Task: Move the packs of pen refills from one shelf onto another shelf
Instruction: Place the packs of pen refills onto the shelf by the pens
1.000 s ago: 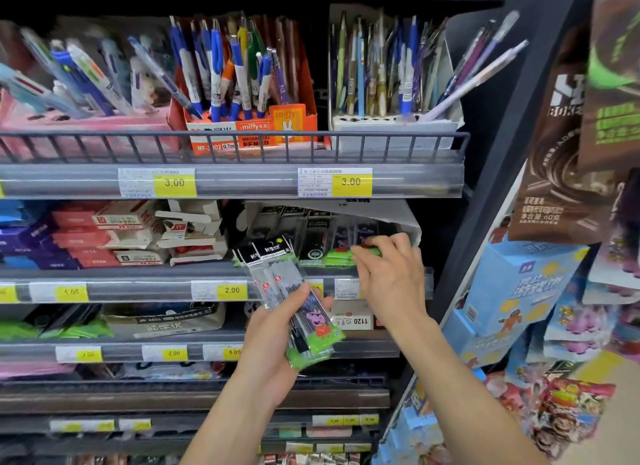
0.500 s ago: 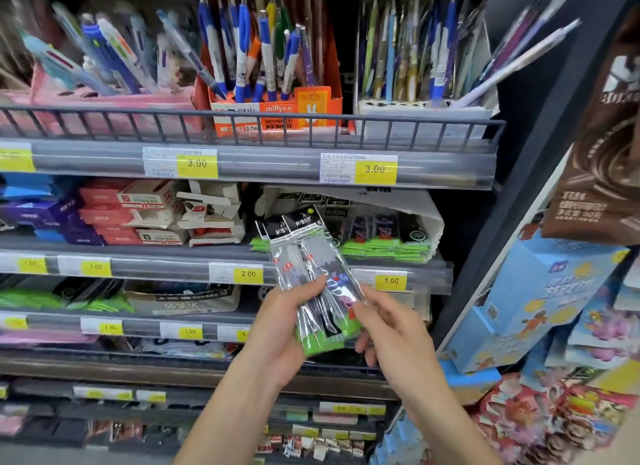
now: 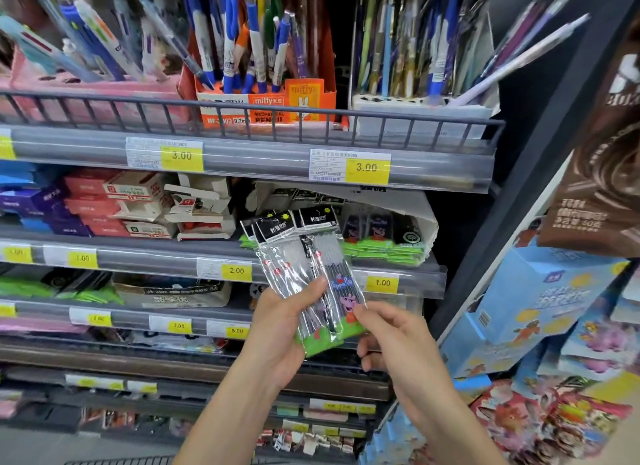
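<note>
My left hand (image 3: 277, 329) grips a fanned bundle of refill packs (image 3: 311, 267), thumb pressed across the clear fronts, fingers curled behind. My right hand (image 3: 391, 336) pinches the lower right edge of the front pack, near its green base. The bundle hangs in the air in front of the shelf edge with the yellow price tags (image 3: 237, 271), touching no shelf. More of the same packs lie in the open white box (image 3: 427, 222) on that shelf, behind and to the right.

The risk, as I judge it, lies in the slick plastic: the packs are splayed, not squared, so one could slide out of my left grip if I loosen the thumb. Tugging with the right hand could fan them further or drop the back pack, which I cannot see clearly.
</note>
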Motion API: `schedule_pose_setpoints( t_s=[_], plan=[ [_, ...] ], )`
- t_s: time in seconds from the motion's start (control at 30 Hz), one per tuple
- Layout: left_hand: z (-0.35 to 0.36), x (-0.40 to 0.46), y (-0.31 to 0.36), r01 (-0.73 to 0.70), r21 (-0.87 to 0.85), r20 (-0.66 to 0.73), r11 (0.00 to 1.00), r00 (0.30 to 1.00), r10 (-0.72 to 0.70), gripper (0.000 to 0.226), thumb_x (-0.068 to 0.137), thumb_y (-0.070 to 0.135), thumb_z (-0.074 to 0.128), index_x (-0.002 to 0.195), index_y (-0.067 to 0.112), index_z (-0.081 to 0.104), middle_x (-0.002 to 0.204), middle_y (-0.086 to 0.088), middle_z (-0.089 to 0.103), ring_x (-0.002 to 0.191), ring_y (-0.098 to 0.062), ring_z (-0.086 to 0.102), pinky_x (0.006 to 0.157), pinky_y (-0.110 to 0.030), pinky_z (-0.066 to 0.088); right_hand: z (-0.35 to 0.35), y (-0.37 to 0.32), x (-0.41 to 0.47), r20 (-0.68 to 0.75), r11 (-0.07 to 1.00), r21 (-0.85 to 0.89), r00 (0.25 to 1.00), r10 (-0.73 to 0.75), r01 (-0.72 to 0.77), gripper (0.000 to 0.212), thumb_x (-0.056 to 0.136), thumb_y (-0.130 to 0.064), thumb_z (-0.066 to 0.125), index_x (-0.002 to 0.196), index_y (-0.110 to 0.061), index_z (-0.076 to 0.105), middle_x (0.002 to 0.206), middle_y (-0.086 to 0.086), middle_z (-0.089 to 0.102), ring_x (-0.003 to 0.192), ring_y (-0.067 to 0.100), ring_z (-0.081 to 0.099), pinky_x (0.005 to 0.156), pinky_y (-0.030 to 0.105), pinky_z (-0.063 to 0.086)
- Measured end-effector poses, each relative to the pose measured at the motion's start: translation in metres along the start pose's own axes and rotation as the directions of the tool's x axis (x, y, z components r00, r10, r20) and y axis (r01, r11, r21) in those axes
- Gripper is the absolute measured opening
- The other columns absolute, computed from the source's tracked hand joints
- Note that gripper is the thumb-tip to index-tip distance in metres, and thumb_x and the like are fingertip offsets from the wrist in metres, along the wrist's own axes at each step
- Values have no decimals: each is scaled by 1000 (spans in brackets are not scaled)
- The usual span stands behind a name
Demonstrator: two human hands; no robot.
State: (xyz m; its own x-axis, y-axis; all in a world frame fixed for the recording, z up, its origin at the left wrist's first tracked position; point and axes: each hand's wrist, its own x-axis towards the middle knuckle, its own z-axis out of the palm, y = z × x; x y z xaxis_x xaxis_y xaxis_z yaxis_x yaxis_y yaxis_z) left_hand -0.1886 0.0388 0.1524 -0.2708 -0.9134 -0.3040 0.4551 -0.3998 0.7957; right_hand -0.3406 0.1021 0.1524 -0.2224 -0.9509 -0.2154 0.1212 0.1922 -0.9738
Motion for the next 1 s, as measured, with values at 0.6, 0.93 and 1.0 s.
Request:
schedule_pose_setpoints(
  t_s=[0.6,0.93,1.0],
  plan=[
    [-51,24,53,27,129,121,991,992,-42,18,98,27,70,105,20,85,113,-9,82,106,-23,79,72,-36,65,60,-26,45,-402,968,223,915,-18,117,19,98,-23,68,94,-4,67,55,3,58,45,17,52,41,25,43],
    [-78,23,69,79,202,182,976,976,-117,25,98,25,70,112,7,80,109,-16,81,96,-26,80,70,-35,64,85,2,58,-646,910,-300,642,-414,285,47,92,-28,75,134,-23,57,90,-1,74,72,16,73,71,35,61],
    [-78,24,70,93,202,180,975,975,-130,27,98,25,69,114,6,80,108,-17,82,96,-27,80,69,-33,64,76,7,58,-387,535,-823,500,-775,193,44,91,-24,75,133,-23,63,109,-2,65,85,17,66,77,33,55]
  ],
)
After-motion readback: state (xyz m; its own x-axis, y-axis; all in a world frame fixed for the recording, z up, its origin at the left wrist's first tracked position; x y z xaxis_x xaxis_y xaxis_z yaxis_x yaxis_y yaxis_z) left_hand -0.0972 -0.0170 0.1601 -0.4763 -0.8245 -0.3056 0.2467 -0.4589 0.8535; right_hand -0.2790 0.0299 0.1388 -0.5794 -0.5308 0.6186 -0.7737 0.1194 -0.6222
